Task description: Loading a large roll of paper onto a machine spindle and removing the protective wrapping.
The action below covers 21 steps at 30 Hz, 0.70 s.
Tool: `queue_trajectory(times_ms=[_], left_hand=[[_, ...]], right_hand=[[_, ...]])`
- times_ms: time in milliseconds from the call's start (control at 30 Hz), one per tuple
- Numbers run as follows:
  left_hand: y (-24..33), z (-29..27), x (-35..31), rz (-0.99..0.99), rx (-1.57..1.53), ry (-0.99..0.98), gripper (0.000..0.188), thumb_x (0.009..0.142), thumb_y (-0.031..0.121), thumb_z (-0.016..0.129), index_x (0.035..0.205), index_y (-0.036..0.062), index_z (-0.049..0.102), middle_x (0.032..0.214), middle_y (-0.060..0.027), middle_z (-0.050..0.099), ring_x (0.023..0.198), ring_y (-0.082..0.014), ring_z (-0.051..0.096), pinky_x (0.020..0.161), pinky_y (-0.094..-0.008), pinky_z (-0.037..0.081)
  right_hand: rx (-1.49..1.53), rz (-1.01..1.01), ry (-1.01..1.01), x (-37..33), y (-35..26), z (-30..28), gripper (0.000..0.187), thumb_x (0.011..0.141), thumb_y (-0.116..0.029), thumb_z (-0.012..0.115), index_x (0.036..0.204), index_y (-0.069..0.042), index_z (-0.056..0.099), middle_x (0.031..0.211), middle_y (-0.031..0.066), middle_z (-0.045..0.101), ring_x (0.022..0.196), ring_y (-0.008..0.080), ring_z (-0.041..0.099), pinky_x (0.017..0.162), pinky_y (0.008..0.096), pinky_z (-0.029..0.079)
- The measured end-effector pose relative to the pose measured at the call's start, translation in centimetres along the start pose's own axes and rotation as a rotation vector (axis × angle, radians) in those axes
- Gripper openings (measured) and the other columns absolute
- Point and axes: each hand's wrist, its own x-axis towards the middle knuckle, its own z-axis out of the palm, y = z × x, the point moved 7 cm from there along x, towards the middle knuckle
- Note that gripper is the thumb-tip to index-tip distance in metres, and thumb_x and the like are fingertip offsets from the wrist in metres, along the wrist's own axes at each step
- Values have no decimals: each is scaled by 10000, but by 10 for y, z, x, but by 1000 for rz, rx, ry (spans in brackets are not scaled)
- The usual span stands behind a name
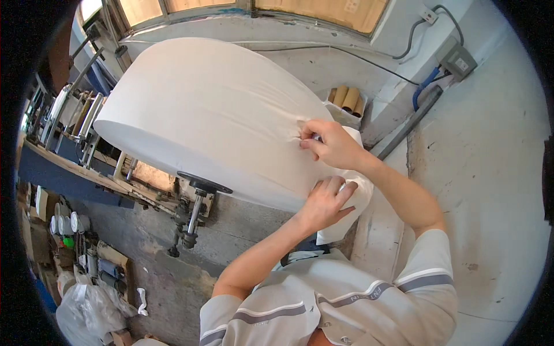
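A very large roll of thin white sheet (208, 104), tissue-like, lies before me, its round side face turned partly toward me. At its right end my right hand (330, 144) pinches the outer layer between thumb and fingers, and creases spread from that spot. Just below, my left hand (329, 203) lies against the roll's near edge with bent fingers, apparently gripping a loose fold of sheet (362, 193) that bunches beside it. The fingertips of this hand are partly hidden. More white sheet hangs down (334, 230) past my left hand.
A metal shaft (196, 212) with a black disc (203, 182) juts from the roll's near side. Machine rollers (89, 118) stand at far left. Brown cardboard tubes (350, 99) sit behind the roll. Plastic bags (86, 308) lie lower left; a white wall (485, 190) rises right.
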Motion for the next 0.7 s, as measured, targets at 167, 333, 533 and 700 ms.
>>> queue_trajectory(times_ms=[167,333,533,700], left_hand=[[1,3,-2,-1,6,5,582,720,276,831,1215,119,569,1059,-122,558,947,-318,589,789,-436,520],[2,4,-1,23,7,5,587,722,267,828,1221,113,560,1072,-130,546,961,-320,587,782,-444,523],[1,4,-5,33,-11,10,596,717,243,831,1219,110,540,1057,-121,530,956,-317,587,777,-450,524],[2,5,-6,32,-36,4,607,700,211,828,1207,109,511,1075,-142,516,963,-335,577,797,-459,504]], right_hand=[[103,-111,145,-4,-2,2,125,841,-107,698,886,-8,636,842,73,637,741,168,605,682,354,492],[-1,-120,43,-3,4,9,154,850,-127,694,932,-13,631,827,75,624,763,164,614,688,350,499],[302,142,20,-20,2,15,145,882,-78,685,940,-1,576,874,38,557,732,108,527,683,304,461],[43,-136,135,-11,-6,13,155,880,-81,691,944,-1,575,866,31,574,728,102,525,684,290,453]])
